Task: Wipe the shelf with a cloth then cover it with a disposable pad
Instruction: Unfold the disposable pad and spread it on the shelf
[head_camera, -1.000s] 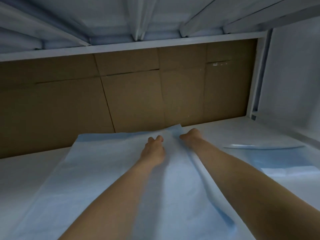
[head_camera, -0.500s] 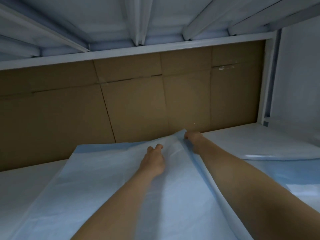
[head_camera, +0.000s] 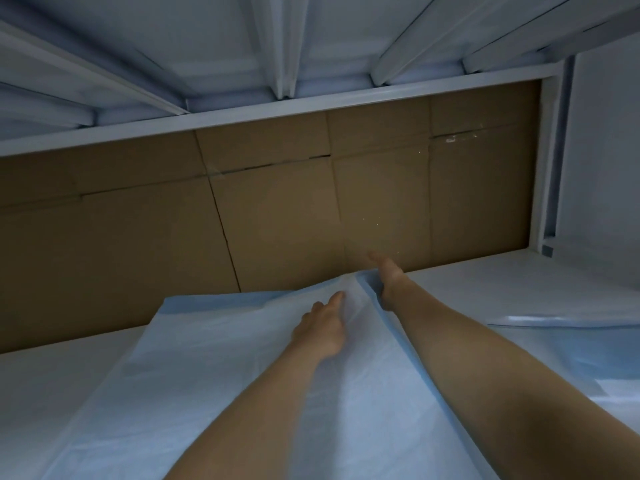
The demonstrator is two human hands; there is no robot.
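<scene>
— How much of the shelf (head_camera: 62,368) is covered on the left?
— A bare white strip; the blue disposable pad (head_camera: 214,375) stops short of it, far edge near the cardboard backing (head_camera: 277,209).
— And the 2 hands?
— Left hand (head_camera: 323,327) lies flat on the pad, fingers straight. Right hand (head_camera: 386,271) reaches past the raised far corner, fingers extended. A second pad (head_camera: 568,327) lies rightward.

We saw a brown cardboard wall (head_camera: 284,216) at the back. Above us were white metal bars (head_camera: 284,46). A white post (head_camera: 549,161) stood on the right. The light was dim.
</scene>
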